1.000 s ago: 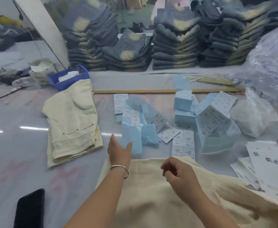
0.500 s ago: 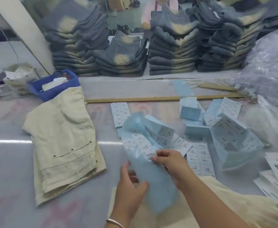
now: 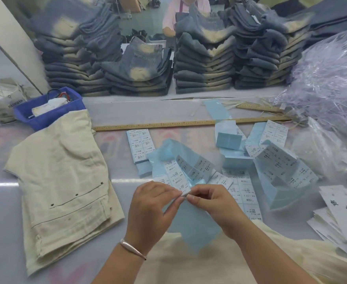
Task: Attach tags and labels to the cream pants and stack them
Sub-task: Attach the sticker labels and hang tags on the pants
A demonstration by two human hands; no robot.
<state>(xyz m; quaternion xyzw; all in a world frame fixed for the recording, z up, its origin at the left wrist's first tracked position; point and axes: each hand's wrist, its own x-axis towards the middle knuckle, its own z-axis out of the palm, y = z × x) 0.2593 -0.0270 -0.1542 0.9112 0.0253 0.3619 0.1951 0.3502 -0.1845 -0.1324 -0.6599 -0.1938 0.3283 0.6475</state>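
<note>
Grey worktop [image 3: 111, 113], jean stacks [image 3: 205, 64] along far edge. Blue bin [image 3: 47, 117] far-left holds probably rags. Your left hand [image 3: 150, 206] and right hand [image 3: 213, 203] pinch a label strip [image 3: 180, 181]; cream pants [image 3: 62, 181] folded at left.

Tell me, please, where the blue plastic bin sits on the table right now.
In the head view, the blue plastic bin is at the far left, touching the top edge of the folded cream pants, in front of the dark jeans stacks.
</note>
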